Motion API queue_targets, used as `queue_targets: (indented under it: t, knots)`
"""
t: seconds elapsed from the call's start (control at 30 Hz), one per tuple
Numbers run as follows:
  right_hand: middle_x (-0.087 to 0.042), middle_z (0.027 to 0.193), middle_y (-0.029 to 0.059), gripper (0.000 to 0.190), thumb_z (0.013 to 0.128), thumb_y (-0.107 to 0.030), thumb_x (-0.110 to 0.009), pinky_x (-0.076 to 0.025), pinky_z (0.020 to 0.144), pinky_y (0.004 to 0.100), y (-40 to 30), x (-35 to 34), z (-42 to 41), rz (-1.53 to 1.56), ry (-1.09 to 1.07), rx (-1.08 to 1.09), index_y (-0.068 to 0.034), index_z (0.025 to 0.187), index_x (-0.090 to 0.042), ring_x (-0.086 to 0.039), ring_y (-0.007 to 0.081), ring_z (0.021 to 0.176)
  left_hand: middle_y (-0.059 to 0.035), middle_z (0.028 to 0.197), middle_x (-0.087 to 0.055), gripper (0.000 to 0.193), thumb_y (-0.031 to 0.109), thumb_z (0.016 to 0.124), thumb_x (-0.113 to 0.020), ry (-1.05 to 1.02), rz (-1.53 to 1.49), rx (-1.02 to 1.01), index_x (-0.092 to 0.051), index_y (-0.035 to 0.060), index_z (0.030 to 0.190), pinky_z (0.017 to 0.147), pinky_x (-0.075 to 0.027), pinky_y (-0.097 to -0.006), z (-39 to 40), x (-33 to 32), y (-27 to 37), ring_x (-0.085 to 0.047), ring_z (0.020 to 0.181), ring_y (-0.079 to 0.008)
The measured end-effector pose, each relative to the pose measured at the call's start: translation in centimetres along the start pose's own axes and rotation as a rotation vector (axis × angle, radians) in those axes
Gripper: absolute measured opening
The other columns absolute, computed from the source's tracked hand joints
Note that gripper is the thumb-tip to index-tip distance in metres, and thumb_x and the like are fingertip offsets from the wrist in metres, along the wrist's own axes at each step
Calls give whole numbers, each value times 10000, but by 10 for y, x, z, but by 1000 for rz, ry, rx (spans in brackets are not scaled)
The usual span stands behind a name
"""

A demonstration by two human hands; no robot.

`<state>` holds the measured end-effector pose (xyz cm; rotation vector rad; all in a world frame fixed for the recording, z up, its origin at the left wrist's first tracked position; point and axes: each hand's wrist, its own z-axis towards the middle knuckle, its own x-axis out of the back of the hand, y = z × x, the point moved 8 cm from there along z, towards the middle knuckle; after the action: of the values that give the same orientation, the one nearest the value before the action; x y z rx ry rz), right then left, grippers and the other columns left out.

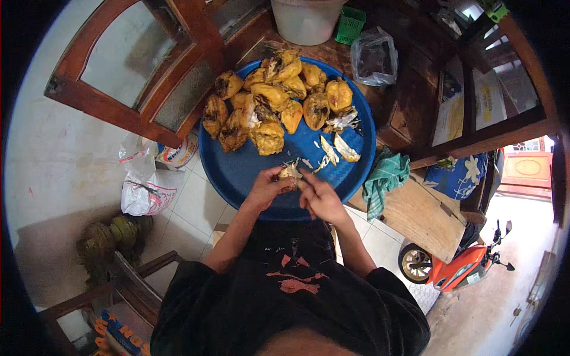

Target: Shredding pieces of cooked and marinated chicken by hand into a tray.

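Note:
Over the near part of a large round blue plastic tray (231,178), my left hand (266,186) holds a partly stripped piece of cooked chicken (290,172) between thumb and fingers. My right hand (321,198) grips the same piece from the other side, its forefinger stretched along it and the other fingers curled. Whether a small tool is in the right hand cannot be told. Several yellow-brown fried chicken pieces (269,97) are heaped on the far half of the tray. To the right lie a torn carcass (343,120), a pale slab of meat (346,147) and white shreds (328,153).
Behind the tray stand a whitish bucket (307,22), a green plastic basket (350,25) and a clear plastic bag (374,55). A green cloth (386,180) hangs at the right. An open wooden glazed door (164,120) reaches in from the left. White sacks (149,191) stand on the floor.

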<state>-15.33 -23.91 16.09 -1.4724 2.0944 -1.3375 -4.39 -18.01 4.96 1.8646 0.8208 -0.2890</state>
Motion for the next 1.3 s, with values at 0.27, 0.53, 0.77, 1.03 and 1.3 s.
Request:
queue_targets:
  t: [0.27, 0.53, 0.77, 1.03, 1.3]
  knots:
    - [-481, 551, 5, 377, 1007, -224, -469, -340, 369, 245, 52, -3, 30, 347, 86, -32, -71, 1351, -481, -420, 83, 391, -34, 930, -672, 160, 25, 875, -643, 110, 202, 2, -655, 2, 1033, 655, -540, -243, -1, 8, 7, -640, 780, -100]
    - [-593, 631, 86, 341, 959, -196, -538, -463, 532, 301, 52, 8, 43, -50, 277, 140, -70, 1274, -568, -588, 159, 557, -43, 847, -675, 137, 23, 869, -624, 209, 271, -2, -669, -12, 994, 629, -534, -240, -1, 13, 6, -635, 724, -97]
    - [-517, 538, 42, 422, 977, -230, -518, -403, 396, 300, 93, -5, 52, -121, 260, 222, -95, 1373, -467, -494, 119, 414, -43, 885, -676, 172, -7, 855, -612, 192, 414, -99, -663, -16, 1020, 642, -555, -260, 4, 21, -2, -653, 790, -120]
    - [-649, 706, 219, 491, 947, -202, -488, -498, 783, 492, 90, -2, 37, -112, 224, -72, -9, 1384, -372, -654, 330, 562, -238, 848, -672, 238, 180, 763, -715, 427, 1035, -388, -657, 2, 911, 731, -543, -418, -2, 30, 31, -673, 802, -384]
    - [-618, 632, 149, 488, 970, -238, -477, -496, 489, 368, 75, -10, 36, -66, 89, -117, -24, 1395, -369, -592, 225, 454, -218, 815, -673, 256, 220, 767, -722, 384, 1445, -383, -671, -10, 867, 703, -517, -428, 27, 22, -10, -662, 764, -360]
